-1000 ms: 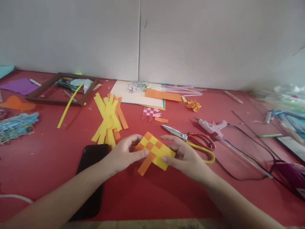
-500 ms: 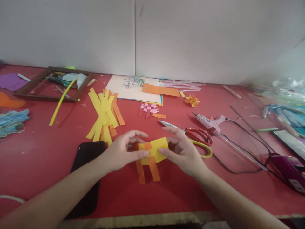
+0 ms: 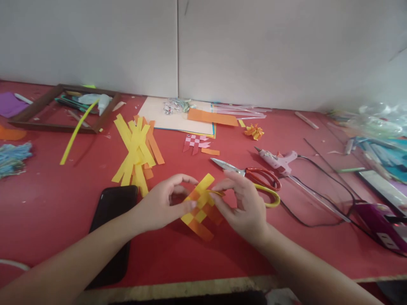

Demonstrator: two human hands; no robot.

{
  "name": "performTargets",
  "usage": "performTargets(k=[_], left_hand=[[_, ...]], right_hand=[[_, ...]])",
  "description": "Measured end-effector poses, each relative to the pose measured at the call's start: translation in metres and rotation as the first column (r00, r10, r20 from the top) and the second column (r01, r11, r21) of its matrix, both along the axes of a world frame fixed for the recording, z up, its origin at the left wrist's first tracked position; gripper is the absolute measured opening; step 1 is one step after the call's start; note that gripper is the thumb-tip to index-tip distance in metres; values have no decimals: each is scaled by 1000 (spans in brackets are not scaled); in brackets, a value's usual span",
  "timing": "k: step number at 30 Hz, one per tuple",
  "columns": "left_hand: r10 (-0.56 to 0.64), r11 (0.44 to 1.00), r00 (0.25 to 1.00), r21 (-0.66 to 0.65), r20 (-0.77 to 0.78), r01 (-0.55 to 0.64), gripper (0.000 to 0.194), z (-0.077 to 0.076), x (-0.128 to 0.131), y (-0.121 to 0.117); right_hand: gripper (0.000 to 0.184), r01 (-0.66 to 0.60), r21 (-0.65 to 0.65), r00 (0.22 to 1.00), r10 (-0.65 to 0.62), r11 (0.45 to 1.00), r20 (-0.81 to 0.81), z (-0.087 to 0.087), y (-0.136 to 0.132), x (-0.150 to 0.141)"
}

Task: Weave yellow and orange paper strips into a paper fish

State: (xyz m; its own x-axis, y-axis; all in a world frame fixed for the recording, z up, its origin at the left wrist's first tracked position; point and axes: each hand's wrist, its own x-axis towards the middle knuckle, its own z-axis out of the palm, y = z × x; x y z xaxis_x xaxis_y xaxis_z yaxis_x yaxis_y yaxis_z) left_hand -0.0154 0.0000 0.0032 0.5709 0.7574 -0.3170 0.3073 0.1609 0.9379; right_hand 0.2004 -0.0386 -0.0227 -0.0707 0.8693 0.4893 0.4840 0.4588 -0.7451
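Note:
Between my hands is a small weave of yellow and orange paper strips (image 3: 200,215), checkered in the middle with loose strip ends sticking out. My left hand (image 3: 168,199) grips its left side, thumb on top and fingers behind. My right hand (image 3: 240,201) pinches the end of one yellow strip at the weave's right side, bending it up. Behind my hands lie scissors (image 3: 229,166) with one red and one yellow handle. A finished-looking pink and red woven paper fish (image 3: 194,143) rests farther back, beside a short orange strip (image 3: 210,151).
Yellow strips (image 3: 135,144) are piled over orange ones at left, behind a black phone (image 3: 111,228). A pink glue gun (image 3: 280,161) with its cord lies right. A wooden frame (image 3: 34,125), paper sheets (image 3: 174,120) and an orange curled piece (image 3: 254,131) are farther back.
The weave has turned diagonally, and its checkered face now shows. My right hand has shifted from holding its edge to pinching a yellow strip end. My left hand keeps its grip.

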Motion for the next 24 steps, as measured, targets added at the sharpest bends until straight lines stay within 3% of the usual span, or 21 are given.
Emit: performTargets(k=[4,9,14,19,24], left_hand=[[53,999,998,-15,37,-52,41,-4,4,-1],[139,990,986,-15,88,-138,43,-3,7,-4],[101,990,977,74,188,-116,41,-8,6,-8],[76,977,993,191,90,-92,20,-10,7,-8],[42,978,995,201,93,-60,22,-7,7,-9]], right_hand=[[61,-78,178,976,39,981,216,6,3,1],[59,-81,304,932,-36,949,361,13,6,0],[50,-73,262,932,-28,962,363,13,5,-3],[39,3,218,938,-78,976,337,10,6,-4],[45,-56,199,949,-10,978,314,12,5,-4]])
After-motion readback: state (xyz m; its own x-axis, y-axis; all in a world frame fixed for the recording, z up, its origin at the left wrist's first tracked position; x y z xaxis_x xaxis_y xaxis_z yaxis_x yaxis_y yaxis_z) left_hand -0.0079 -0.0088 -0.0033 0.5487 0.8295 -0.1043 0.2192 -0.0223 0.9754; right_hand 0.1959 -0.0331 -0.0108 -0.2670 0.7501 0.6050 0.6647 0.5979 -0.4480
